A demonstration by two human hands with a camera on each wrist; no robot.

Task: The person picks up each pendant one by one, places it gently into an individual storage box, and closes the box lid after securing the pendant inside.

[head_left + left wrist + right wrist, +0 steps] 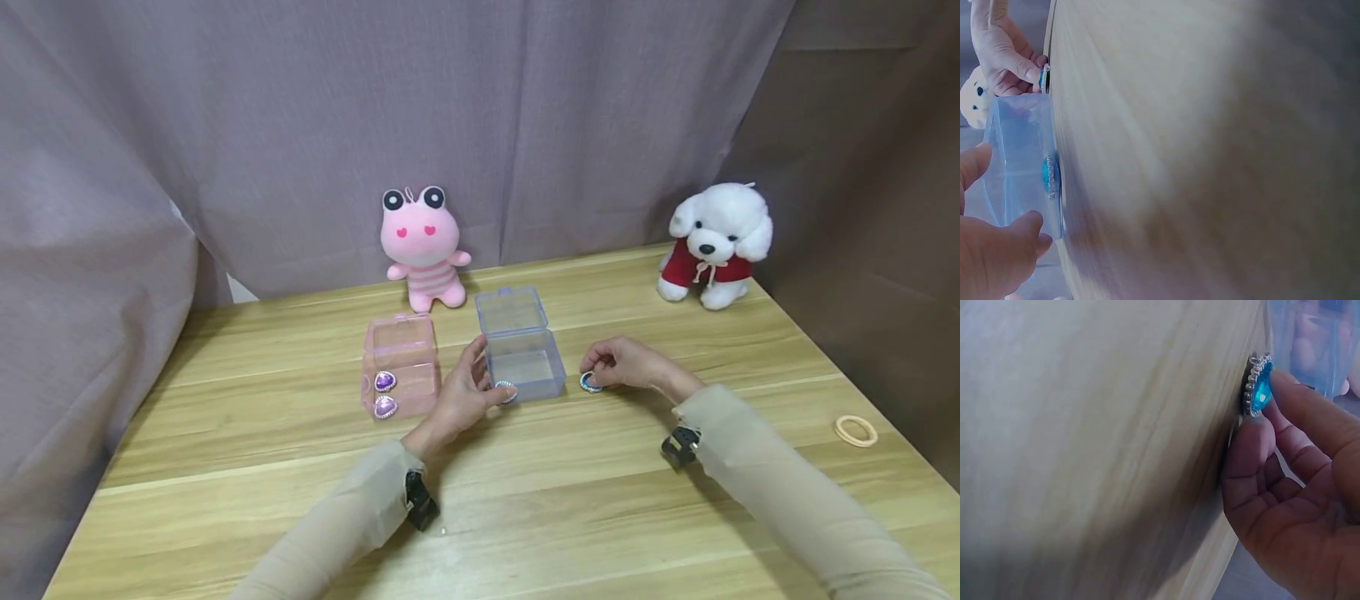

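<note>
My left hand holds the left side of a clear blue plastic box, with the thumb at its front corner. The box's lid is flipped back. A blue gem charm with a beaded silver rim shows at the box's front left, partly covered by my thumb in the head view. To the right of the box, my right hand pinches a second blue gem charm between thumb and index finger, low over the table. Its rim is also beaded silver.
An open pink plastic box stands left of my left hand, with two purple gem charms at its left side. A pink frog plush and a white dog plush sit at the back. Pale rings lie far right.
</note>
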